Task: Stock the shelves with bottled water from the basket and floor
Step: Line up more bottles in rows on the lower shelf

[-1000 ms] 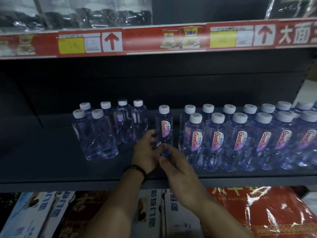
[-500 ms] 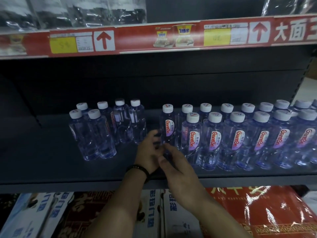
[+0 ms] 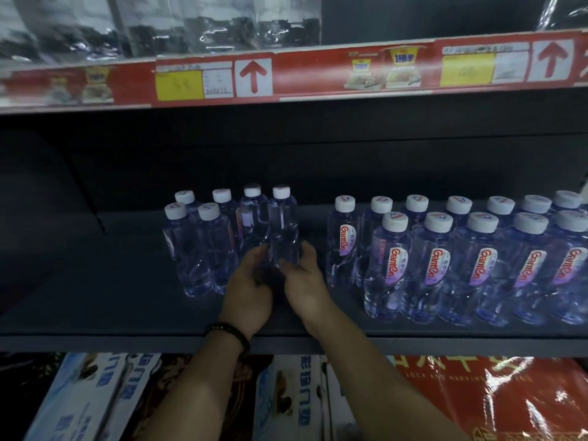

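Note:
Small clear water bottles with white caps stand on a dark shelf (image 3: 95, 297). A left cluster (image 3: 191, 249) holds several bottles. To the right, two neat rows (image 3: 436, 265) with red-lettered labels run off the frame's edge. The rightmost bottle of the left cluster (image 3: 283, 227) stands upright with both my hands at its base. My left hand (image 3: 251, 288), a dark bead bracelet on its wrist, cups it from the left. My right hand (image 3: 305, 281) presses it from the right. A gap of bare shelf separates this bottle from the labelled rows.
Above runs a red price strip (image 3: 302, 71) with yellow tags and arrows, under plastic-wrapped goods. Below the shelf lie blue-and-white cartons (image 3: 95, 393) and a red plastic-wrapped pack (image 3: 477, 402). Bare shelf lies left of the cluster.
The single bottle my hands held was pushed right and now stands with the labelled rows. Both hands moved left onto the rightmost bottle of the left cluster.

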Motion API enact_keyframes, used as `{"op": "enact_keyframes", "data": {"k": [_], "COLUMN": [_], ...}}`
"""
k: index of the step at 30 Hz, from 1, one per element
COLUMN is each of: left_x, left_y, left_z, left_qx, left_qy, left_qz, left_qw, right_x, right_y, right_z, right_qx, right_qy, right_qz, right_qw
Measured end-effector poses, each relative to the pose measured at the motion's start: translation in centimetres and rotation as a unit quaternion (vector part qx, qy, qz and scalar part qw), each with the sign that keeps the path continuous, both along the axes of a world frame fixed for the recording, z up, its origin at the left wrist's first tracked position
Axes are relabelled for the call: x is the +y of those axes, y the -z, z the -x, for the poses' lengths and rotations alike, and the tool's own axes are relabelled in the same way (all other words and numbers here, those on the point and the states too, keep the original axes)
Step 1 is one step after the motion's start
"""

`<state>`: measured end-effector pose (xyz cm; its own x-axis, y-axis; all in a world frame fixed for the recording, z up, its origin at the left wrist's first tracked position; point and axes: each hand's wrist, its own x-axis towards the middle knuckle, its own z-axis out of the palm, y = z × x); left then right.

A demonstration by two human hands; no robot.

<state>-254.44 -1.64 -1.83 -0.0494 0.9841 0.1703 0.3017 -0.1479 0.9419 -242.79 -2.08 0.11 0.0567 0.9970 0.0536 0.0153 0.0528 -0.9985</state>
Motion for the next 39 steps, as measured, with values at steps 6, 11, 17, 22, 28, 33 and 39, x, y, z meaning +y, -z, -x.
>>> {"op": "enact_keyframes", "data": {"k": [6, 11, 17, 22, 28, 33, 39], "left_x": [0.1, 0.5, 0.7, 1.1, -0.3, -1.3, -2.2], "left_y": [0.5, 0.1, 0.1, 0.4, -0.1, 0.1, 0.2], "left_z": [1.1, 0.6, 0.3, 0.7, 1.2, 0.9, -0.5], "left_qx": [-0.02, -0.039, -0.042, -0.04, -0.026, -0.008, -0.018], "left_qy": [0.02, 0.054, 0.047, 0.053, 0.072, 0.086, 0.102], "left_qz": [0.0, 0.005, 0.009, 0.015, -0.009, -0.021, -0.039], "left_qw": [1.0, 0.998, 0.998, 0.998, 0.997, 0.996, 0.994], "right_x": [2.8, 2.1, 2.6, 2.7, -1.1, -3.3, -5.7], "right_y": [1.4, 1.3, 1.3, 1.4, 0.5, 0.6, 3.1], "right_z": [0.9, 1.6, 0.9, 1.0, 1.0, -0.7, -2.2], "right_qx": [0.023, -0.147, -0.023, -0.073, -0.082, 0.018, -0.021], "right_qy": [0.011, 0.033, 0.026, 0.027, -0.016, -0.039, -0.062], "right_qz": [0.01, -0.007, 0.001, 0.001, -0.003, -0.005, 0.002], "right_qw": [1.0, 0.989, 0.999, 0.997, 0.996, 0.999, 0.998]}}
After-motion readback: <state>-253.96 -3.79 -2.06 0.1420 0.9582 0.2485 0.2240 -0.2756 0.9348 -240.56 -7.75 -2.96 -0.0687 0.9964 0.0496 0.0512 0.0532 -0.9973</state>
